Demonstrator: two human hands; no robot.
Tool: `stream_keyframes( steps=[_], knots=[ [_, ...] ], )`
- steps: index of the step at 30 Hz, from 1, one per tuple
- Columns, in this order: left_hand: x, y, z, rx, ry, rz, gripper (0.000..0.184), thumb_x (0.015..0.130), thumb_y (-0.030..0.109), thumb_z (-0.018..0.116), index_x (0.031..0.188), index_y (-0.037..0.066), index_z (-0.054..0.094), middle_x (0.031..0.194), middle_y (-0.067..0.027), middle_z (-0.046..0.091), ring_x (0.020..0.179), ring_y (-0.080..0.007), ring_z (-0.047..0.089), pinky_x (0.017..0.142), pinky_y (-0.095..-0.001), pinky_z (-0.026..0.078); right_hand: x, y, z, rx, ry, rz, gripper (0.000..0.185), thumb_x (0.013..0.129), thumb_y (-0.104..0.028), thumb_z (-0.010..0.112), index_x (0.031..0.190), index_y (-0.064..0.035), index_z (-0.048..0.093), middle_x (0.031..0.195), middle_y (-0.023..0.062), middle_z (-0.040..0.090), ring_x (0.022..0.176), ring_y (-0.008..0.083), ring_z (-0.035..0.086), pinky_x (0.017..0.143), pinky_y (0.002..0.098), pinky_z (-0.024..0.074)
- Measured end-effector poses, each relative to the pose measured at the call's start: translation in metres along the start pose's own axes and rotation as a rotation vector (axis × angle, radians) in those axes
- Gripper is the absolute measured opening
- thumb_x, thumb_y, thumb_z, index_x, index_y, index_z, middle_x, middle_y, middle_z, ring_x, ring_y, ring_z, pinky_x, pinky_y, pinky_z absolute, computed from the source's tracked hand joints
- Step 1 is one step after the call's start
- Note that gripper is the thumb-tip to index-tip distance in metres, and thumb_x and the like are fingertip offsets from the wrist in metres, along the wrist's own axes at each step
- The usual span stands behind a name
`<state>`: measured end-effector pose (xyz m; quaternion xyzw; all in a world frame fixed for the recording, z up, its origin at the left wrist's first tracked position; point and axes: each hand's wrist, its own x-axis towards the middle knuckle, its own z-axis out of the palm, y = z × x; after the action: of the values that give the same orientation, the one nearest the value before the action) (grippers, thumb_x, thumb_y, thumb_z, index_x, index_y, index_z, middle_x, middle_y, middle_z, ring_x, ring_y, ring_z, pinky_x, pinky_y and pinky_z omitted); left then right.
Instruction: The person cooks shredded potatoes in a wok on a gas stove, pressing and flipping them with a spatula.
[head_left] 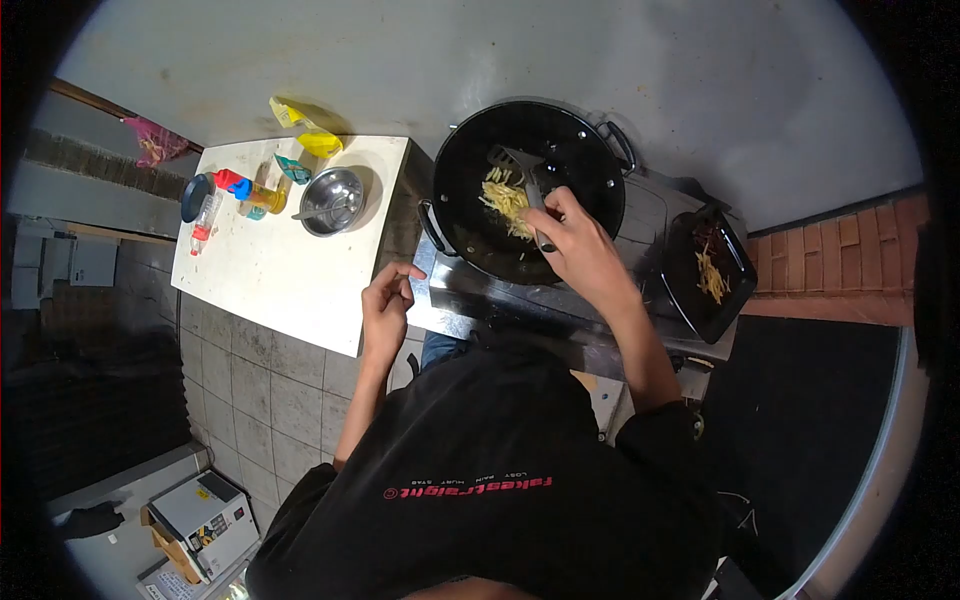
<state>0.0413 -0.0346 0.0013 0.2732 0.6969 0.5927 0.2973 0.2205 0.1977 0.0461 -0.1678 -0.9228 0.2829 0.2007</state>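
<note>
My right hand (580, 245) grips the handle of a slotted spatula (536, 190), whose head is inside a large black wok (590, 170). Pale yellow strips of food (507, 203) lie beside the spatula in the wok. The wok, with a loop handle on each side, sits on a metal stove (480, 290). My left hand (388, 300) is held in the air between the white table and the stove, its index finger stretched out, the others curled loosely; nothing shows in it.
On the white table (280, 280) stand a metal bowl (332, 201) with a spoon, a yellow bag (318, 140), a blue-capped bottle (262, 197) and a red-capped bottle (203, 222). A black tray (690, 285) with food strips rests right of the wok, near a brick ledge (830, 255).
</note>
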Motion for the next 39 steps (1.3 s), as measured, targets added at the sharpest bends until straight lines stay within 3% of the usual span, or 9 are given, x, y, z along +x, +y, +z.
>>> stream_keyframes(
  steps=[7, 14, 16, 20, 25, 26, 30, 37, 39],
  knots=[
    [-0.001, -0.002, -0.003, -0.008, -0.005, 0.014, 0.050, 0.064, -0.013, 0.032, 0.100, -0.002, 0.065, 0.066, 0.0052, 0.039, 0.059, -0.0056, 0.032, 0.054, -0.0229, 0.022, 0.009, 0.023, 0.008, -0.048, -0.121, -0.040, 0.048, 0.075, 0.015, 0.063, 0.115, -0.0100, 0.069, 0.115, 0.0142, 0.051, 0.105, 0.0333, 0.064, 0.085, 0.0453, 0.0540],
    [-0.001, -0.002, -0.004, 0.008, 0.009, -0.015, 0.051, 0.064, -0.013, 0.031, 0.100, -0.003, 0.065, 0.066, 0.0051, 0.039, 0.060, -0.0057, 0.032, 0.055, -0.0226, 0.022, -0.004, 0.035, 0.017, -0.026, -0.133, -0.094, 0.046, 0.077, 0.013, 0.063, 0.116, -0.0099, 0.069, 0.117, 0.0139, 0.051, 0.110, 0.0336, 0.062, 0.089, 0.0444, 0.0528],
    [0.000, -0.001, -0.005, -0.013, 0.009, 0.002, 0.051, 0.063, -0.013, 0.030, 0.100, -0.003, 0.065, 0.066, 0.0050, 0.039, 0.061, -0.0057, 0.032, 0.055, -0.0226, 0.023, -0.013, 0.033, 0.014, 0.006, -0.149, -0.082, 0.048, 0.072, 0.015, 0.064, 0.115, -0.0070, 0.068, 0.113, 0.0145, 0.049, 0.106, 0.0341, 0.060, 0.089, 0.0415, 0.0503],
    [0.001, -0.002, -0.003, -0.007, 0.010, -0.023, 0.051, 0.063, -0.013, 0.030, 0.100, -0.003, 0.064, 0.066, 0.0047, 0.038, 0.060, -0.0059, 0.032, 0.055, -0.0230, 0.023, -0.023, 0.037, 0.006, 0.044, -0.178, 0.016, 0.046, 0.075, 0.012, 0.066, 0.117, -0.0073, 0.068, 0.116, 0.0157, 0.051, 0.112, 0.0346, 0.061, 0.092, 0.0438, 0.0520],
    [0.005, 0.002, 0.002, 0.011, -0.013, -0.008, 0.050, 0.063, -0.012, 0.031, 0.099, -0.003, 0.065, 0.064, 0.0044, 0.037, 0.059, -0.0062, 0.032, 0.055, -0.0237, 0.022, -0.017, 0.052, 0.006, 0.120, 0.122, 0.023, 0.040, 0.077, 0.012, 0.068, 0.114, -0.0046, 0.067, 0.107, 0.0161, 0.050, 0.094, 0.0350, 0.063, 0.082, 0.0403, 0.0522],
    [0.005, 0.002, 0.001, 0.012, -0.011, -0.006, 0.050, 0.063, -0.012, 0.031, 0.099, -0.003, 0.065, 0.064, 0.0044, 0.037, 0.059, -0.0062, 0.032, 0.055, -0.0237, 0.022, -0.015, 0.053, 0.007, 0.115, 0.188, 0.026, 0.030, 0.084, 0.008, 0.068, 0.112, -0.0044, 0.067, 0.105, 0.0152, 0.049, 0.087, 0.0340, 0.062, 0.079, 0.0392, 0.0525],
    [0.004, 0.001, 0.000, 0.006, 0.003, -0.008, 0.050, 0.063, -0.012, 0.031, 0.099, -0.003, 0.065, 0.064, 0.0050, 0.037, 0.058, -0.0060, 0.031, 0.054, -0.0234, 0.022, -0.010, 0.062, 0.013, 0.115, 0.303, 0.071, 0.016, 0.095, -0.004, 0.066, 0.111, -0.0055, 0.068, 0.104, 0.0150, 0.050, 0.086, 0.0328, 0.062, 0.077, 0.0389, 0.0530],
    [0.002, -0.001, -0.001, -0.011, 0.003, -0.009, 0.050, 0.065, -0.013, 0.030, 0.099, -0.003, 0.065, 0.064, 0.0056, 0.038, 0.059, -0.0054, 0.031, 0.054, -0.0223, 0.022, -0.014, 0.052, 0.026, 0.201, 0.308, 0.106, 0.014, 0.095, -0.006, 0.066, 0.109, -0.0046, 0.068, 0.101, 0.0142, 0.055, 0.085, 0.0302, 0.064, 0.073, 0.0375, 0.0524],
    [0.001, 0.000, -0.001, -0.006, 0.007, -0.003, 0.050, 0.065, -0.013, 0.030, 0.099, -0.003, 0.065, 0.064, 0.0055, 0.038, 0.059, -0.0053, 0.031, 0.054, -0.0224, 0.022, -0.016, 0.047, 0.025, 0.285, 0.326, 0.213, 0.012, 0.096, -0.005, 0.065, 0.107, -0.0043, 0.069, 0.098, 0.0125, 0.059, 0.085, 0.0272, 0.065, 0.070, 0.0357, 0.0513]
  ],
)
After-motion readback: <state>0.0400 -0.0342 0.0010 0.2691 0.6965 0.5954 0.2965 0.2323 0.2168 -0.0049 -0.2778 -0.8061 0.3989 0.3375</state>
